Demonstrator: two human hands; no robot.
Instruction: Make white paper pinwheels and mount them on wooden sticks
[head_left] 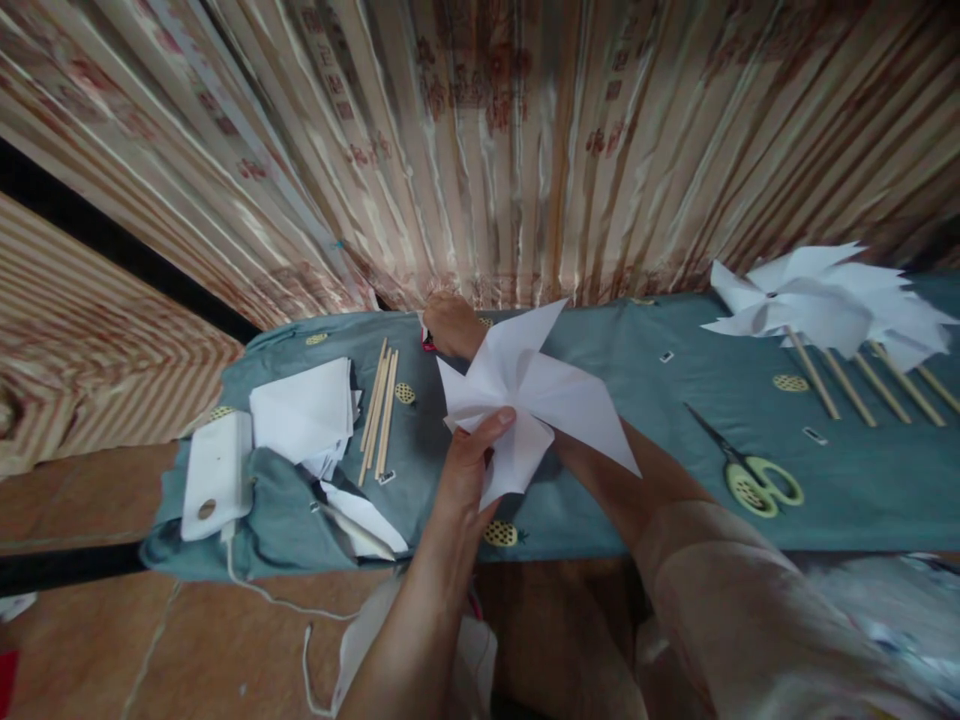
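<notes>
A white paper pinwheel [574,395] with folded blades is pinched in my left hand [484,445], the thumb pressed near its centre and the other fingers hidden behind the paper. My right arm passes beneath the pinwheel to the far side of the table. There my right hand [453,325] is curled over a small red object [427,338], mostly covered, whose kind I cannot make out. Left of the hands lie several thin wooden sticks [380,412] and a stack of white paper [304,405]. Another folded white paper piece [365,520] rests nearer the front edge.
Green-handled scissors [750,480] lie open to the right on the teal cloth [637,350]. Several finished pinwheels on sticks [832,300] overlap at the far right. A white device [217,475] with a cable sits at the left end. A pleated curtain [495,150] hangs behind.
</notes>
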